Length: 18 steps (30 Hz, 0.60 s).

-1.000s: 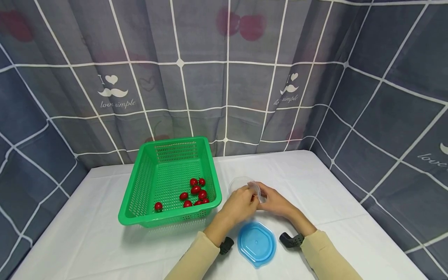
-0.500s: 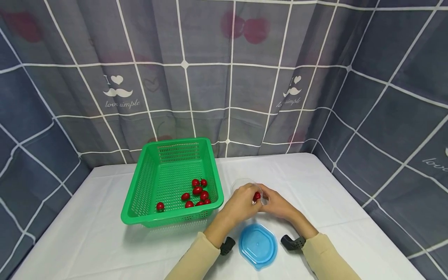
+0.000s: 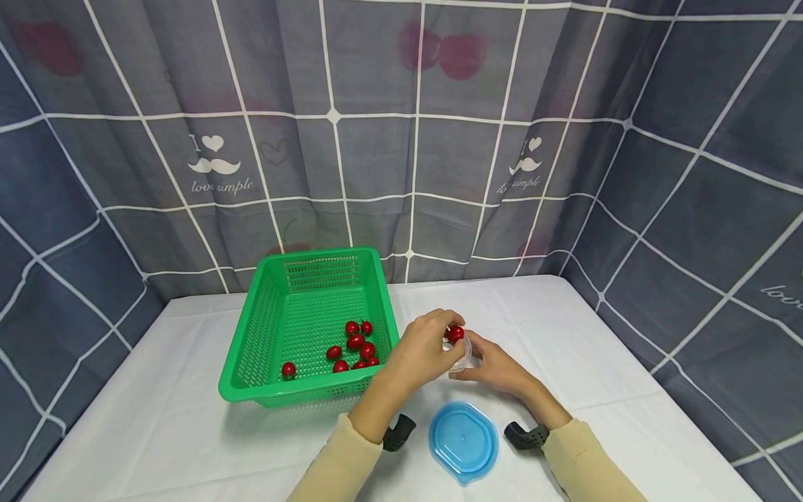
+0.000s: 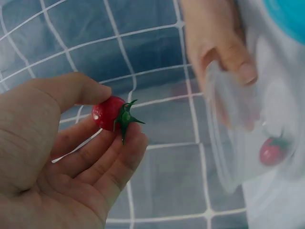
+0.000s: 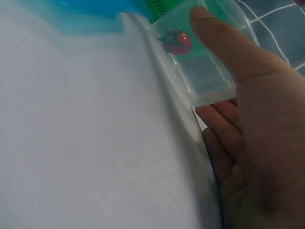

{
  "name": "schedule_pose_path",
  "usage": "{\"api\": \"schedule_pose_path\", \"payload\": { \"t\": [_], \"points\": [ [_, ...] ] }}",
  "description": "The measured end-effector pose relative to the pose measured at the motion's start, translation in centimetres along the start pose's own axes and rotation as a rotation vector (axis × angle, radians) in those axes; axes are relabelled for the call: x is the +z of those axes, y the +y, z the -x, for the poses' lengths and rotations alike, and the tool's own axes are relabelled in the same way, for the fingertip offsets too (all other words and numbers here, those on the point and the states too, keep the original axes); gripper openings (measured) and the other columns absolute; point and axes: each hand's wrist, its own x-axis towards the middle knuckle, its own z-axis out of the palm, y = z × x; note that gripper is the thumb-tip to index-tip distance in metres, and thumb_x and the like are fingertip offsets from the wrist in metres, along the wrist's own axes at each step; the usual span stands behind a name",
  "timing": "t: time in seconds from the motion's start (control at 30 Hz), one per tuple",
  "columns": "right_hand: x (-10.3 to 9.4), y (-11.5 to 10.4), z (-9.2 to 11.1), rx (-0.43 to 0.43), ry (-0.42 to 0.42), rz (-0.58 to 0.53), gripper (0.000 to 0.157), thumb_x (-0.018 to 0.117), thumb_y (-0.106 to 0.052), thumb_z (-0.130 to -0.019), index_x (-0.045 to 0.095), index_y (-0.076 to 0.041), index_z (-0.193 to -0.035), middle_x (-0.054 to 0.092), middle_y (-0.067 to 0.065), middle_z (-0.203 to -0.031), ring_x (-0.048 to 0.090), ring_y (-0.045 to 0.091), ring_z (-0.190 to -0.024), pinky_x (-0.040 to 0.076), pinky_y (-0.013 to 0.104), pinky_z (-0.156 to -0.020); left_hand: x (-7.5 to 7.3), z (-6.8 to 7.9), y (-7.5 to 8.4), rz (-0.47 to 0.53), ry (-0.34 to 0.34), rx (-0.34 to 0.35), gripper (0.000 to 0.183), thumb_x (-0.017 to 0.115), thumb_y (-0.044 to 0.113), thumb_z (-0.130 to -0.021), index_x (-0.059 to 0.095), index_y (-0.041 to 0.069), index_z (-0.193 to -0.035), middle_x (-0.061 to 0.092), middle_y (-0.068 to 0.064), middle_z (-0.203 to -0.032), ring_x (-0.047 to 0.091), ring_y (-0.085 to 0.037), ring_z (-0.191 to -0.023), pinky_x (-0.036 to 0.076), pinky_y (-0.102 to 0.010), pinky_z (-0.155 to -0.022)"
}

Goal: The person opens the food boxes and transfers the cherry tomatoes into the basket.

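Observation:
My left hand (image 3: pixel 423 352) pinches a red cherry tomato (image 4: pixel 108 113) with a green stem cap between thumb and fingers. In the head view this tomato shows close over the clear plastic container, at its rim. My right hand (image 3: pixel 498 366) grips the clear container (image 5: pixel 205 67), thumb on one side and fingers on the other. Inside the container lies another cherry tomato (image 4: pixel 273 151), seen through its wall in both wrist views. Part of the container is hidden behind the left hand in the head view.
A green perforated basket (image 3: pixel 243 348) holds several cherry tomatoes (image 3: pixel 355 342), mostly near its front right corner. In front of the hands, between the forearms, a blue lid (image 3: pixel 464 440) lies on the white-covered table (image 3: pixel 533 307). Grey checked curtains (image 3: pixel 370 160) stand behind and at both sides.
My left hand, earlier with its fingers at the container, has risen a little with a cherry tomato now showing between its fingertips. The right hand stays around the container.

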Motion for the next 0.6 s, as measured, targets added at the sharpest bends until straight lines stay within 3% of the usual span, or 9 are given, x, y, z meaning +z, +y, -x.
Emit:
{"api": "schedule_pose_path", "payload": {
  "t": [0.33, 0.6],
  "points": [
    [0.1, -0.1, -0.1, 0.05, 0.028, 0.028, 0.088, 0.088, -0.047, -0.078, 0.047, -0.021, -0.152, 0.056, 0.005, -0.15, 0.053, 0.038, -0.139, 0.037, 0.064, -0.115, -3.1, 0.0, -1.1, 0.004, 0.088, -0.025, 0.02, 0.072, 0.01, -0.091, 0.072, 0.003, -0.11, 0.073, -0.006, -0.098, 0.071, -0.018, -0.086, 0.057, -0.025, -0.073],
    [0.1, -0.1, -0.2, 0.02, 0.022, 0.033, 0.086, 0.088, -0.047, -0.078, 0.05, -0.021, -0.15, 0.055, 0.003, -0.151, 0.05, 0.036, -0.142, 0.037, 0.06, -0.116, -4.9, 0.4, -2.9, -0.008, 0.127, -0.125, 0.019, 0.072, 0.012, -0.092, 0.073, 0.004, -0.109, 0.074, -0.004, -0.099, 0.071, -0.02, -0.087, 0.055, -0.029, -0.072]
  ]
}}
